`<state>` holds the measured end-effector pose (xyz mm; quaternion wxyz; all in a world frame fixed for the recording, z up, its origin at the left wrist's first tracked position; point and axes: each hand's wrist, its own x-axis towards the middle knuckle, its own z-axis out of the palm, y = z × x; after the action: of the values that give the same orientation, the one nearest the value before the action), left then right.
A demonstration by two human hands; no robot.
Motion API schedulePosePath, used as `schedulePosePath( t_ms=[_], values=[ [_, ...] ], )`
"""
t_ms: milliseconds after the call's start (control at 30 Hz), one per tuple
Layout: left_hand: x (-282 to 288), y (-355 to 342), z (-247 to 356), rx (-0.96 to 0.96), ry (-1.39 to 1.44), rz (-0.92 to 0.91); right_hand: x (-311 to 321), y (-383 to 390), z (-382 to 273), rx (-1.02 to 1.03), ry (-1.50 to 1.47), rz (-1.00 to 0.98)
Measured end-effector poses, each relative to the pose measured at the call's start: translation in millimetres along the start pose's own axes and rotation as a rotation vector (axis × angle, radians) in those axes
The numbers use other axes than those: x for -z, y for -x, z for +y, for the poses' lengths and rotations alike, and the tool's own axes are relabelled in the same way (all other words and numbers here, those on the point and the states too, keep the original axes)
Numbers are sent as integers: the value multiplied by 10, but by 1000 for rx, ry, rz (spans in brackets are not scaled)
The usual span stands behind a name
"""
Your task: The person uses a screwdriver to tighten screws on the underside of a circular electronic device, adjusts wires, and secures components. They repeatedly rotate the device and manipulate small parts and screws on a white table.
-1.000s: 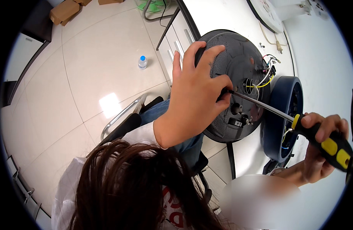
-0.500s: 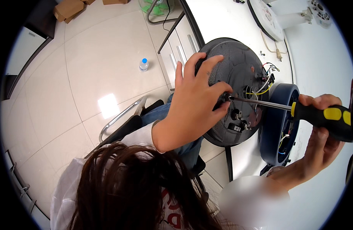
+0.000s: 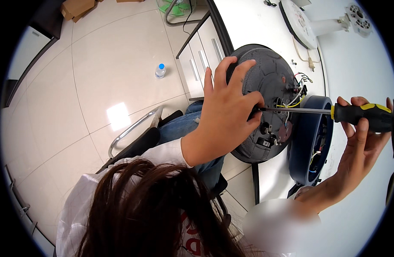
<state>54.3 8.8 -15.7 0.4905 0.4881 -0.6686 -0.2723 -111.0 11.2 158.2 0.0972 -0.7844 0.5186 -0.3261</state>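
Observation:
A screwdriver (image 3: 297, 110) with a black and yellow handle lies in the fingers of my right hand (image 3: 359, 137). Its shaft runs left across a round dark grey base (image 3: 274, 73), and the tip meets a small black part (image 3: 255, 112). Thumb and forefinger of my left hand (image 3: 227, 118) pinch that part, mostly hiding it; the other fingers reach over the base's left side. Thin coloured wires (image 3: 300, 88) and small fittings show on the base's face. Beside its right edge stands a dark blue round housing (image 3: 297, 141) with wires inside.
A white table (image 3: 244, 21) carries a white round stand base (image 3: 297, 23) and a plug on a cord (image 3: 311, 64) at the back. Left of the table are drawers (image 3: 203, 62), a chair armrest (image 3: 128, 132), a bottle (image 3: 160, 71) and a green fan (image 3: 175, 7).
The screwdriver's handle has rolled, its yellow patches now facing up, and my right fingers have shifted round it. My left hand has moved slightly right, still pinching at the tip.

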Motion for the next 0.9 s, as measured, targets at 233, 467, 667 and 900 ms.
schedulePosePath(
  t_ms=[233, 467, 667, 900],
  values=[
    [-14, -2, -18, 12, 30, -14, 109, -131, -120, 111, -153, -324],
    [-25, 8, -11, 1, 38, -3, -92, -148, -191, 136, -291, 23],
    [-33, 17, -6, -8, 33, 16, -360, -243, -237, 477, -349, 210],
    [8, 42, -101, -14, 179, 45, -75, -136, -254, 379, -24, -41]
  ],
)
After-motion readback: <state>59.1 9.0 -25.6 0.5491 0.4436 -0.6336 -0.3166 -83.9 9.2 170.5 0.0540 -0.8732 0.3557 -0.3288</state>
